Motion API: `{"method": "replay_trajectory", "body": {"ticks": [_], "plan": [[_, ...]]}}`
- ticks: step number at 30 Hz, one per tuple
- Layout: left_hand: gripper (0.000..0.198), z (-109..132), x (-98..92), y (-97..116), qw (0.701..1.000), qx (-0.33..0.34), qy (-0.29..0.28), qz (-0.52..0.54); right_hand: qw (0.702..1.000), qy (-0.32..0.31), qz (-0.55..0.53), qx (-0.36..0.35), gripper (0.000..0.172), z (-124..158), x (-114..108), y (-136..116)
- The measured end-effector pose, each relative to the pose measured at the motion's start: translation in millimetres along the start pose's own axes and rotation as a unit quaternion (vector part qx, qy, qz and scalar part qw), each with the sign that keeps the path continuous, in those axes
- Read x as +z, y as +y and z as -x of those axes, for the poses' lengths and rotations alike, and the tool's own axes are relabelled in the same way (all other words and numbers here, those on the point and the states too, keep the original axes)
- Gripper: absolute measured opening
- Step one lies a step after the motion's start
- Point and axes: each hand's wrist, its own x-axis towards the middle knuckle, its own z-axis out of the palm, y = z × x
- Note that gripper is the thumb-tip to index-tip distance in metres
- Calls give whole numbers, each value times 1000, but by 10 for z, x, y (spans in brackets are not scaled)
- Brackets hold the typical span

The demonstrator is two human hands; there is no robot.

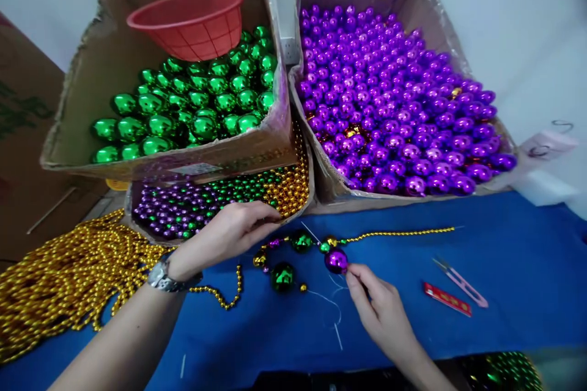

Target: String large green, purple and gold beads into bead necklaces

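Note:
With fingertips pinched together, my left hand (238, 229) reaches over the front rim of a low box (305, 203) at its gold beads (293, 186). What those fingers hold, if anything, I cannot make out. My right hand (378, 302) pinches a large shiny purple ball (336, 261) between thumb and fingers. Beside that ball lies a strung piece with a large green ball (301, 241), another green ball (282, 277), small gold, purple and green beads, and a gold bead chain (398, 234). White thread (325, 299) curls on the blue cloth below.
Behind stand a carton of green balls (197, 98) with a red basket (188, 24) and a carton of purple balls (389, 104). Gold bead strands (68, 281) are heaped at left. Pink snips (463, 284) and a red packet (447, 299) lie on the blue cloth (518, 244).

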Motion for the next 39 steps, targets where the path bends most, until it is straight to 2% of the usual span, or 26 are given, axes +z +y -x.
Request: {"method": "replay_trajectory", "body": {"ticks": [4, 7, 10, 14, 18, 23, 26, 30, 34, 36, 39], "plan": [[26, -99, 146, 137, 994, -22, -5, 110, 1000, 2, -4, 2, 19, 9, -8, -8], [28, -153, 321, 219, 973, -56, -3, 222, 1000, 4, -3, 1, 18, 1, -5, -12], [29, -186, 547, 264, 929, -107, 11, 355, 1000, -1, -6, 1, 17, -11, 1, 2], [24, -203, 838, 273, 844, -160, 35, 510, 1000, -9, -9, 8, 16, -17, 2, 48], [22, -216, 1010, 273, 799, -187, 58, 569, 1000, -22, -14, 17, 17, -8, 2, 75], [22, -253, 1093, 302, 781, -199, 69, 588, 998, -36, -25, 36, 19, -8, -3, 60], [22, -272, 1062, 315, 792, -192, 65, 576, 997, -43, -33, 52, 20, -23, -35, 45], [24, -239, 865, 269, 833, -160, 71, 524, 996, -40, -44, 62, 21, -18, -122, 29], [27, -79, 687, 211, 882, -160, 89, 433, 996, -27, -62, 61, 22, 36, -240, 0], [26, 46, 715, 212, 926, -142, 64, 345, 995, -22, -70, 60, 22, 68, -299, -26], [24, 245, 926, 239, 985, -66, 31, 159, 995, -18, -76, 64, 21, 111, -371, -64]]}}
